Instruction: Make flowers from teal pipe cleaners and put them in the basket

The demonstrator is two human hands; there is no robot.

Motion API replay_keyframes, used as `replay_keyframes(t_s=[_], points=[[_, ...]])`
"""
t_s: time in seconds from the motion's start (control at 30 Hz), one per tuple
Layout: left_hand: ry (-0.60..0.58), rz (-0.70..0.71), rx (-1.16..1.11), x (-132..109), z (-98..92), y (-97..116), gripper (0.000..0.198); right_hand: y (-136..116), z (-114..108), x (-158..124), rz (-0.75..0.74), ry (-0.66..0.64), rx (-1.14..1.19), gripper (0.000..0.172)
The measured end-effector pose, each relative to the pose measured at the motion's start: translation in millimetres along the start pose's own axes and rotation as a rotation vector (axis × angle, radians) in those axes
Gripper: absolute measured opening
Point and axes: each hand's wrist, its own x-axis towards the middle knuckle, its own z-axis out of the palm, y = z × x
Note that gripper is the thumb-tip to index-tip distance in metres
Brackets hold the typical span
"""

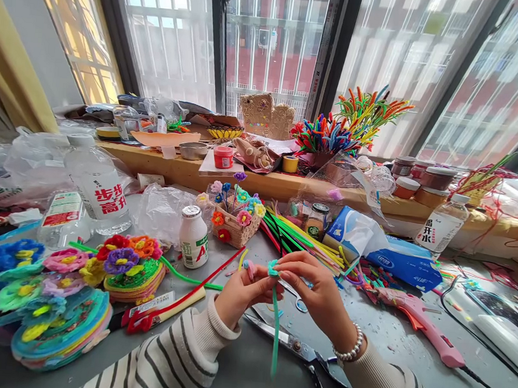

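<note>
Both hands meet in front of me around a mint-green pipe cleaner (275, 333). Its upper end is bent into small loops, and a long straight tail hangs down. My left hand (245, 291) pinches the piece from the left, fingers curled. My right hand (314, 285), with a beaded bracelet at the wrist, pinches the looped end from the right. Beneath the hands lies a pair of scissors (294, 345), partly covered by them. A red pipe cleaner (198, 288) lies just left of my left hand.
Pipe-cleaner flowers on round stacks (64, 328) crowd the left. A small flower basket (238, 234) and a white bottle (194, 240) stand ahead. Loose pipe cleaners (300, 239) lie behind the hands. A pink glue gun (427, 330) with its cord and a blue tissue pack (397, 259) are right.
</note>
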Motion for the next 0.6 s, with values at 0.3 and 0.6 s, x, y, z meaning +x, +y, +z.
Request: replay_keyframes(t_s=[0.3,0.6], points=[[0.039,0.147,0.085,3.4,-5.5,-3.0,0.019,4.9,-1.7,-0.4,0.110,-0.147,0.143,0.021],[0.118,0.238,0.290,2.0,-0.5,-2.0,0.019,7.1,3.5,-1.8,0.165,-0.095,0.138,0.017]])
